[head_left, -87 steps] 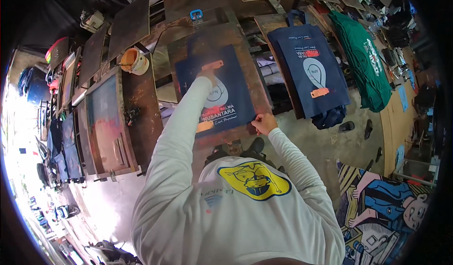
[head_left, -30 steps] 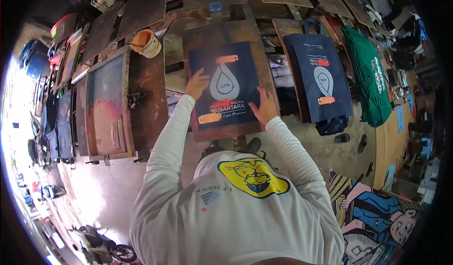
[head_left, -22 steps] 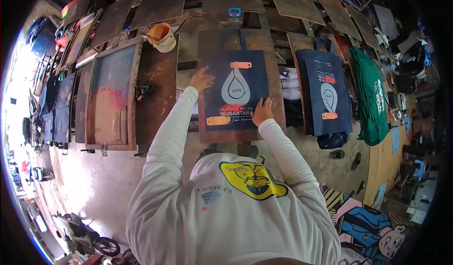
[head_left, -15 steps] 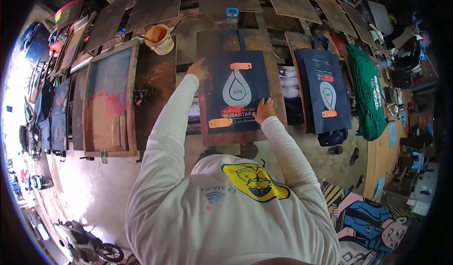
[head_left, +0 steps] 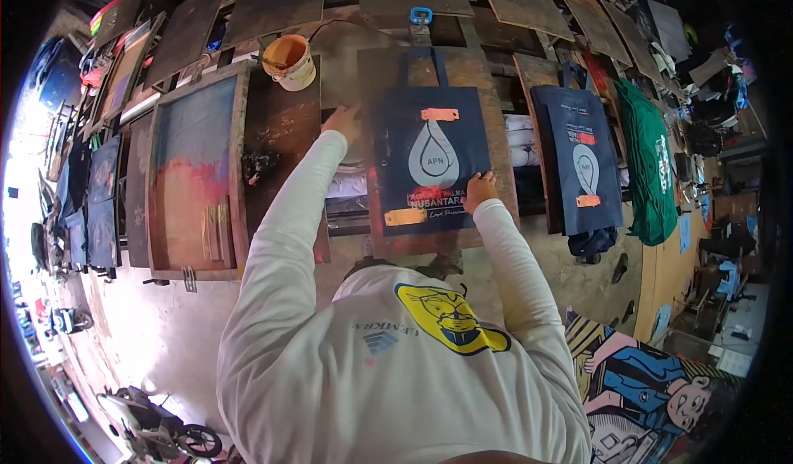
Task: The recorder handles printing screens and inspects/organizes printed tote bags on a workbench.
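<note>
A dark blue tote bag (head_left: 396, 125) with a pale drop-shaped print and pieces of orange tape lies flat on a stained wooden board (head_left: 504, 134) in front of me. My right hand (head_left: 481, 189) rests at the bag's lower right edge, its fingers apart and lying on the fabric. Just left of the board is my left hand (head_left: 341, 123), off the bag; its fingers are smeared and partly hard to read. The bag's handles (head_left: 440, 68) stretch toward the far side.
A wood-framed printing screen (head_left: 244, 134) stands at left, near a bucket (head_left: 291, 72) of orange ink. To the right are a stack of blue bags (head_left: 570, 175) and a green bundle (head_left: 648, 163). A small blue device (head_left: 421, 16) sits beyond the board.
My left hand has moved left, away from the board's edge. My right hand stays at the bag's right edge. The whole view has shifted slightly.
</note>
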The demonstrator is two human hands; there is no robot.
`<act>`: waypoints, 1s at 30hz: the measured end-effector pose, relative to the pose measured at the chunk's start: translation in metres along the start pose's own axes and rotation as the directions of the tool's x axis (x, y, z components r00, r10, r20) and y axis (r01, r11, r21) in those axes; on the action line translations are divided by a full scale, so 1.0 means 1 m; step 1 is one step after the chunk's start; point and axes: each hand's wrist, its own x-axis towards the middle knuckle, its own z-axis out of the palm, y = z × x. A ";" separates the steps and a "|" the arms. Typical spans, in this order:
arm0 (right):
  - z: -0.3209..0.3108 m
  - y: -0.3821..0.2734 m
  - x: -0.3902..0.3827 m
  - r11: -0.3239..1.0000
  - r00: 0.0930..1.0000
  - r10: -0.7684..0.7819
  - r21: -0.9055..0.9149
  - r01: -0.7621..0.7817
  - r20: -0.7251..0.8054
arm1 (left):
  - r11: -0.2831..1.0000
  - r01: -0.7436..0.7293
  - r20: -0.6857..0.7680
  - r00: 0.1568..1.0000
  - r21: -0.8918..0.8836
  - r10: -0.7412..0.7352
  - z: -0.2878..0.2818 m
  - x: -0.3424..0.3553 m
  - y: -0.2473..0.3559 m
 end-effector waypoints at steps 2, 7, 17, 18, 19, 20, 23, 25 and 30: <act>0.000 -0.003 0.007 0.996 1.000 -0.009 -0.088 0.011 0.026 | 1.000 0.002 0.018 1.000 0.025 -0.002 0.004 -0.001 0.000; 0.007 0.001 0.015 0.993 0.999 -0.003 -0.115 0.008 0.044 | 0.990 0.008 0.077 0.997 0.143 -0.019 0.000 -0.015 0.030; 0.014 0.002 0.009 0.997 0.999 0.047 -0.060 -0.048 -0.026 | 0.967 0.053 0.209 0.972 0.248 -0.107 -0.019 -0.049 0.061; 0.013 -0.001 0.007 0.998 0.999 0.027 -0.048 -0.029 -0.038 | 0.957 0.075 0.234 0.962 0.279 -0.143 -0.018 -0.051 0.057; 0.016 0.001 0.004 0.999 0.999 0.021 -0.031 -0.023 -0.044 | 0.958 0.067 0.239 0.961 0.280 -0.137 -0.029 -0.051 0.064; 0.018 0.004 0.004 0.999 0.999 0.028 -0.025 -0.029 -0.040 | 0.993 -0.109 0.274 0.957 0.048 0.092 -0.042 -0.051 0.070; 0.026 0.007 0.001 0.999 0.997 0.035 0.028 -0.033 -0.064 | 0.890 -0.175 0.239 0.925 -0.420 0.294 -0.039 -0.057 0.082; 0.024 0.009 -0.003 1.000 0.995 -0.028 -0.010 0.027 -0.095 | 0.593 0.039 0.190 0.962 -0.804 0.195 -0.021 -0.067 0.081; 0.006 0.016 -0.018 0.999 0.995 -0.053 -0.007 0.053 -0.082 | 0.512 0.107 0.166 0.984 -0.852 0.070 0.021 -0.097 0.113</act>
